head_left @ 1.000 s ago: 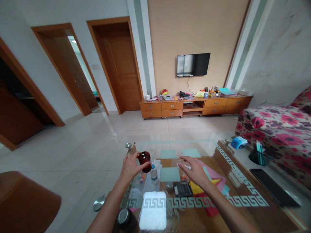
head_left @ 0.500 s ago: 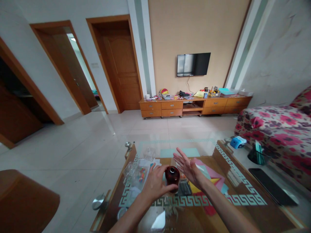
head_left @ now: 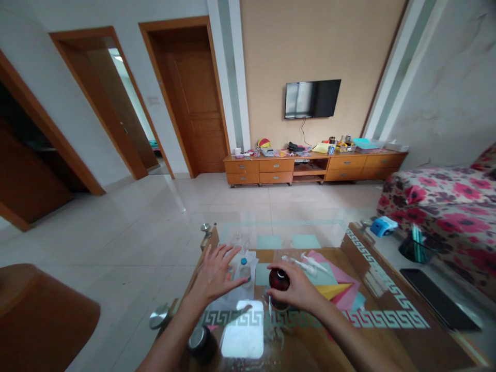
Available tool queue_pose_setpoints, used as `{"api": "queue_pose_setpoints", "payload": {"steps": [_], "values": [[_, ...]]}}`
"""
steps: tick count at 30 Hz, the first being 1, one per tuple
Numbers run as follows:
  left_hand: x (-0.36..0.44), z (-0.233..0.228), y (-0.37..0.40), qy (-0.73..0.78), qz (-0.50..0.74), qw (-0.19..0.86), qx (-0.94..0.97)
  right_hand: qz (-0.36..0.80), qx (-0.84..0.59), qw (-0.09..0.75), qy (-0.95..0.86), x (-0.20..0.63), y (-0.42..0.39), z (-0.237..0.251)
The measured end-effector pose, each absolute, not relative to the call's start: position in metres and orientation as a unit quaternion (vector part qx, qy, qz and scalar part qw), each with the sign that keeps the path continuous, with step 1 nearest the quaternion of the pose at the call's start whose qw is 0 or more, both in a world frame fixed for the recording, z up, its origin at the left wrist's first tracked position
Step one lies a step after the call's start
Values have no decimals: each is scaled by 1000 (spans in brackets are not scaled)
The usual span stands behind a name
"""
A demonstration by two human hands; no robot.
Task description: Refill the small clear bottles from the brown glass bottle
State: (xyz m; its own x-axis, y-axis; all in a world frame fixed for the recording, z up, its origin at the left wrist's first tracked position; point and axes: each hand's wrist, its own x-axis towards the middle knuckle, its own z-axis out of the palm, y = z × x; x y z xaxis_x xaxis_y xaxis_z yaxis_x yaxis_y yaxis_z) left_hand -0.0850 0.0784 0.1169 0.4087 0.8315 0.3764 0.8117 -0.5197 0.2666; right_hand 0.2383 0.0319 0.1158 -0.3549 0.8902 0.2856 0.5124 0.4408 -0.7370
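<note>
Dark red glass bottle (head_left: 279,279) stands upright on the glass worktop (head_left: 387,315), near its front edge and just left of the coloured paper sheets (head_left: 341,292), gripped around its body by the right hand (head_left: 296,290), so it looks set down but not yet let go. It is small, round-bodied and glossy, its mouth apparently uncapped, while the left hand (head_left: 215,275) hovers spread and empty just beside a small blue-capped bottle (head_left: 244,268).
</note>
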Motion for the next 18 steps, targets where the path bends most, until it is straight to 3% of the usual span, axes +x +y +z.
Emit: {"api": "queue_pose_setpoints", "payload": {"steps": [12,18], "values": [[-178,78,89,626,234,-9,744,262,-440,386,-768,235,33,107],[-174,73,87,596,201,125,767,292,-461,520,-657,217,28,71]]}}
